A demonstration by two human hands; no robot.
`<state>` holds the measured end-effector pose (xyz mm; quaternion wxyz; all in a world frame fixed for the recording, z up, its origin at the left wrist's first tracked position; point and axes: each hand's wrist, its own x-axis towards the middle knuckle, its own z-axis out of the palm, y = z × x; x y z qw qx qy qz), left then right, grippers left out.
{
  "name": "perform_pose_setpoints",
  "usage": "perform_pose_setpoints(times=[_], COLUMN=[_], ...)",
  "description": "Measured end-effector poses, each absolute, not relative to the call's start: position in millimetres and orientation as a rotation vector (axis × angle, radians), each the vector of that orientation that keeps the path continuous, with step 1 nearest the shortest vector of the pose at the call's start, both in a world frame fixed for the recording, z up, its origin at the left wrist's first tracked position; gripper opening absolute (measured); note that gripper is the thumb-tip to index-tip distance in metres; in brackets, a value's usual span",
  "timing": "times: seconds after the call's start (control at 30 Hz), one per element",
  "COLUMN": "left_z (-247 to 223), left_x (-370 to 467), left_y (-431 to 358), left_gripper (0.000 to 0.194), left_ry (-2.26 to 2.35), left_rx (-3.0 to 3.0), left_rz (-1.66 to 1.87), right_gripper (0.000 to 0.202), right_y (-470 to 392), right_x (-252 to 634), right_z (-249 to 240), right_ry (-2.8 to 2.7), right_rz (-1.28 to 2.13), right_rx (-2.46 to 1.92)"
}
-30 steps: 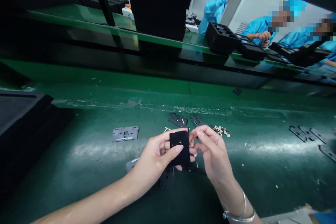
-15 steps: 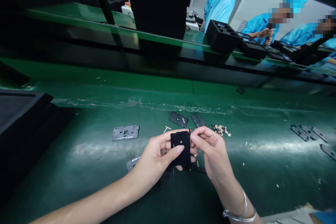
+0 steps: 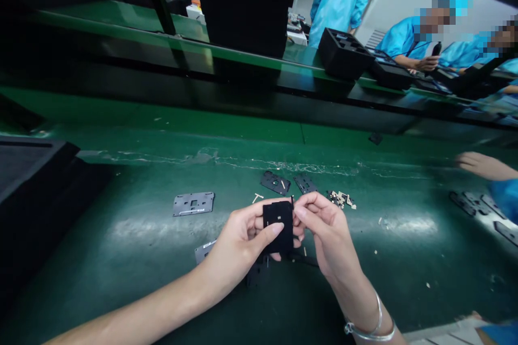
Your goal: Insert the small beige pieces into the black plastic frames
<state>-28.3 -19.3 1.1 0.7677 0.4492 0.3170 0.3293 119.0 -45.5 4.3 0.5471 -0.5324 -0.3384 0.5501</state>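
Note:
A flat black plate (image 3: 278, 237) is gripped in my left hand (image 3: 246, 237), whose thumb lies across its face. My right hand (image 3: 324, 221) is pinched at the plate's upper right edge, where a thin dark strip stands up; what its fingertips hold is too small to tell. Behind the hands lie two dark plates with cut-outs (image 3: 275, 183) and a heap of small beige and black pieces (image 3: 342, 199). A grey plate (image 3: 193, 204) rests to the left, and another (image 3: 204, 251) is partly covered by my left wrist.
A black foam block (image 3: 36, 194) fills the left side. Dark parts (image 3: 481, 204) lie at the right, with another person's hand (image 3: 483, 165) just behind them. Beyond the ledge stand a black tray (image 3: 343, 54) and people in blue.
Another person's hand and blue sleeve have come in at the right edge. The standing person in the background has turned and lowered an arm. My hands have hardly moved.

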Motion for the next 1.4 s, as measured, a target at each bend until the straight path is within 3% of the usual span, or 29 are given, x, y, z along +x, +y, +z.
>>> perform_pose_setpoints(times=[0.73,1.1,1.4], left_z=[4.0,3.0,-2.6], left_x=[-29.9,-31.3,-31.4], left_y=[-24.2,-20.4,-16.6], left_gripper=[0.03,0.035,0.051], left_ry=[0.855,0.771,0.556], left_rx=[1.212,1.132,0.973], left_rz=[0.745,0.693,0.69], right_gripper=[0.015,0.02,0.017], right_y=[-46.1,-42.2,-44.0], right_x=[118.9,124.0,126.4], right_z=[-0.9,1.9,-1.1], right_ry=[-0.893,-0.812,-0.774], right_rz=[1.215,1.429,1.586], right_rx=[-1.309,-1.207,-1.031])
